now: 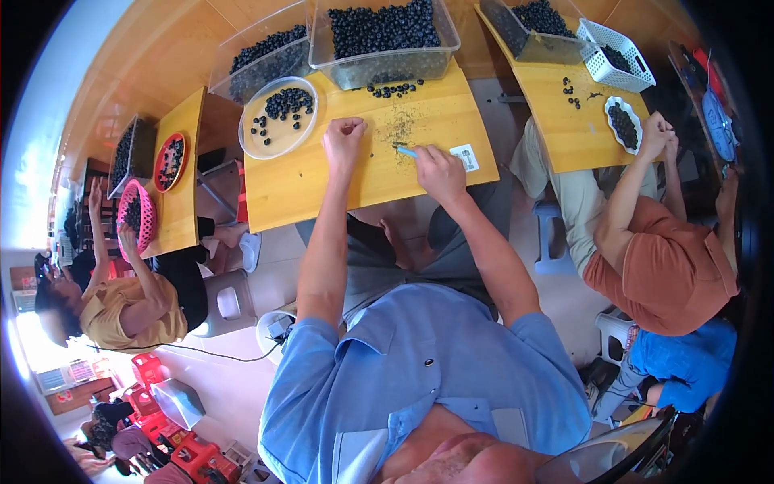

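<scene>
My left hand point(344, 135) is curled closed above the yellow table point(322, 189), just right of the round plastic tray point(244, 121). Whatever its fingers may hold is too small or hidden to make out. In my right hand point(439, 173) is a slim blue-handled tool point(405, 152), its dark tip pointing left near the tabletop; its exact kind does not show. Dark crumbs point(397, 125) lie scattered around that tip. Small dark round berry-like pieces point(288, 102) rest in the tray, and more point(393, 89) sit loose along the far side of the table.
A clear bin point(383, 74) heaped with the dark pieces stands at the table's far edge, another bin point(266, 73) to its left. A white printed card point(464, 158) lies right of my right hand. People work at tables on both sides. A cable point(218, 355) runs at lower left.
</scene>
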